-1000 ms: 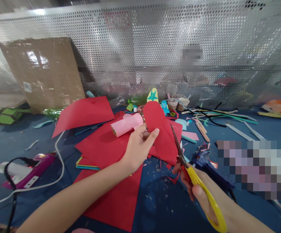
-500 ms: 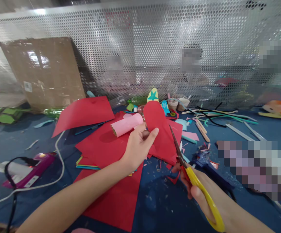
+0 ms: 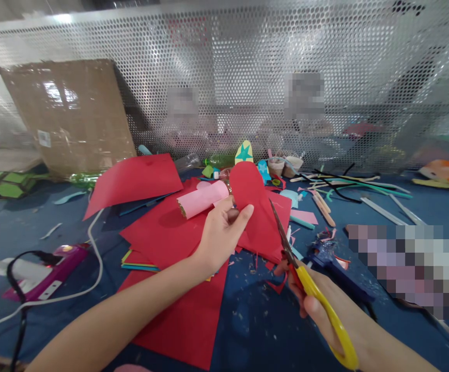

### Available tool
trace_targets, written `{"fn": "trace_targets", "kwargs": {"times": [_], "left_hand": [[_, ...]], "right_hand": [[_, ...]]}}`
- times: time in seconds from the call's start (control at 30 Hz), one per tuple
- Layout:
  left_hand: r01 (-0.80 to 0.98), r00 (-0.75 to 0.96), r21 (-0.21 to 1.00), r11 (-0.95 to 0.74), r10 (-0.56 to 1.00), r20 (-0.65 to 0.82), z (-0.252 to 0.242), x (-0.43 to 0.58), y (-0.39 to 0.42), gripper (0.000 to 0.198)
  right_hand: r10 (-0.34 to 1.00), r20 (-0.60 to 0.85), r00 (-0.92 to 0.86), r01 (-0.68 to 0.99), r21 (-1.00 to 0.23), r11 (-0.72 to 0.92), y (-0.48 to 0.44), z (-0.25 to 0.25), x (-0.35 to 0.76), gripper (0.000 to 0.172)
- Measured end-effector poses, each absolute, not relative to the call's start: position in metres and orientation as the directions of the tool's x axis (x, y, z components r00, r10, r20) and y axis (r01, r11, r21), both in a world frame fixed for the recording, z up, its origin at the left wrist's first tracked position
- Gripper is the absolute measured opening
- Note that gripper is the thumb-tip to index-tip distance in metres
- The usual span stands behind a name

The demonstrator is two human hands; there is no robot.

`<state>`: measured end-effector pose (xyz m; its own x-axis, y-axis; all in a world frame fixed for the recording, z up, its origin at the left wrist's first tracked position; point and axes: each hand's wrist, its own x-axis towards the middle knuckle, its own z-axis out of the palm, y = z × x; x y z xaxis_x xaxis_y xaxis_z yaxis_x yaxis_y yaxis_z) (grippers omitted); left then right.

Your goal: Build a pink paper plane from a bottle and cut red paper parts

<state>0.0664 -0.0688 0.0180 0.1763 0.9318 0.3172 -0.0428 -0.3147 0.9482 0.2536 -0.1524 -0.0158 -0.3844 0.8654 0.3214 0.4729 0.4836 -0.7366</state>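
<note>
My left hand [image 3: 224,230] pinches the edge of a red paper cutout [image 3: 247,183] with a rounded top, held upright over the table. In my right hand [image 3: 305,289] is a pair of scissors [image 3: 312,289] with yellow and red handles, its blades pointing up and left beside the red paper. Just behind my left hand lies a pink paper-wrapped tube [image 3: 203,199]. Red paper sheets [image 3: 162,232] spread beneath it and my left forearm, over a stack with blue and yellow edges.
A blue glue gun [image 3: 336,271] lies right of the scissors. The purple power strip [image 3: 49,274] and its cables are at left. A cardboard sheet [image 3: 69,119] leans on the perforated metal screen [image 3: 247,67]. Paper cups [image 3: 286,166], sticks and pipe cleaners [image 3: 348,181] line the back.
The scissor tips have shifted very slightly left beside the red paper. My left hand and its paper stay in place.
</note>
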Motion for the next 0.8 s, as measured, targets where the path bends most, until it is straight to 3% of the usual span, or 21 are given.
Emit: {"fn": "trace_targets", "kwargs": {"times": [0.43,0.8], "left_hand": [[-0.037,0.157,0.956,-0.292,0.943,0.294,0.016,0.066,-0.069,0.023],[-0.047,0.156,0.956,-0.288,0.944,0.292,0.017,0.067,-0.072,0.025]], "right_hand": [[0.943,0.126,-0.308,0.362,-0.901,0.239,-0.154,-0.047,0.259,0.068],[0.932,0.068,-0.357,0.330,-0.924,0.194,-0.153,-0.037,0.256,0.068]]}}
